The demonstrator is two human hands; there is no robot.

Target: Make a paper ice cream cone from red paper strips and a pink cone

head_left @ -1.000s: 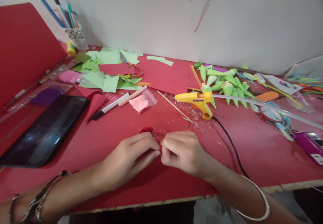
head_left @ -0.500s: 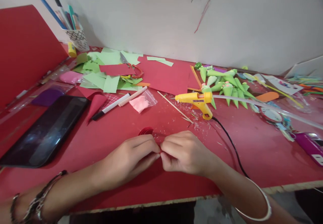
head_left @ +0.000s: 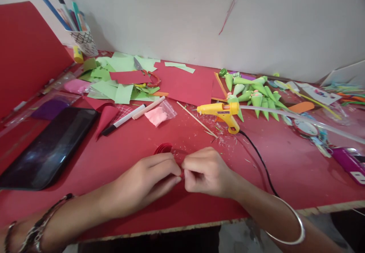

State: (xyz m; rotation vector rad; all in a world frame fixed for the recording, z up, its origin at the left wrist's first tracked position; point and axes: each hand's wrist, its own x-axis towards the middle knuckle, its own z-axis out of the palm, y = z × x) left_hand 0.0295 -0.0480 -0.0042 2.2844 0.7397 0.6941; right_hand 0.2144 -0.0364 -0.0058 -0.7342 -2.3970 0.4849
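Near the front of the red table, my left hand (head_left: 154, 179) and my right hand (head_left: 212, 171) meet fingertip to fingertip. Both are closed in a pinch on a small piece of red paper (head_left: 182, 174), mostly hidden by the fingers. Just beyond my left hand, curved layers of red paper (head_left: 163, 148) show above the knuckles; I cannot tell whether they join the pinched piece. A yellow glue gun (head_left: 221, 110) lies on its side beyond my right hand, a clear glue stick running from its back. A thin wooden stick (head_left: 197, 120) rests to its left.
A black phone (head_left: 51, 146) lies at left, near a red paper cone (head_left: 107, 119) and a white marker (head_left: 125, 120). Green paper scraps (head_left: 108, 89), scissors (head_left: 154, 78) and several green cones (head_left: 256, 101) lie at the back. A black cord (head_left: 261, 165) runs past my right forearm.
My fingertips have come slightly apart, with a bit more red paper showing between them. The view has shifted slightly; the other things keep their places.
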